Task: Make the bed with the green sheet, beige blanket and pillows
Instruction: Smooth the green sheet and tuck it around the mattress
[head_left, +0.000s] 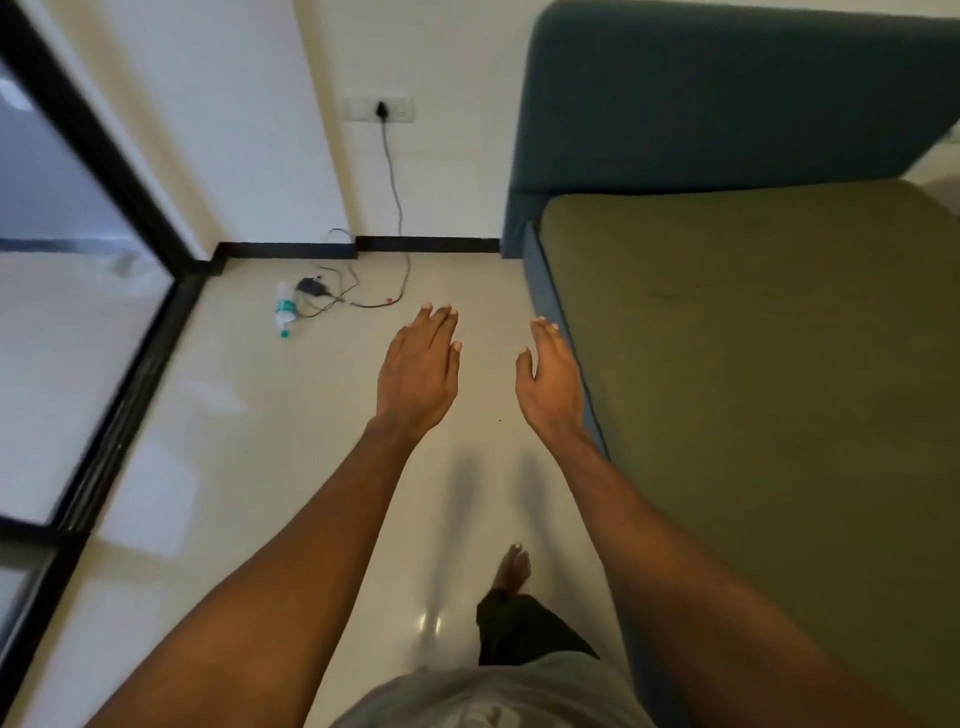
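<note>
We hold our left hand (418, 371) and right hand (550, 371) out flat over the floor (260, 467), fingers straight and both empty, with the green sheet (769, 364) spread on the bed (701, 104) at 3 o'clock, just beside the right hand, and a bottle (284, 312) lying at 10 o'clock.

Both arms outstretched, left hand (418, 371) flat, right hand (550, 376) edge-on (fingers straight), holding nothing

A plastic bottle (284, 310) lies on the floor (249, 457) beside a charger (311, 286) cabled to a wall socket (382, 108).
</note>
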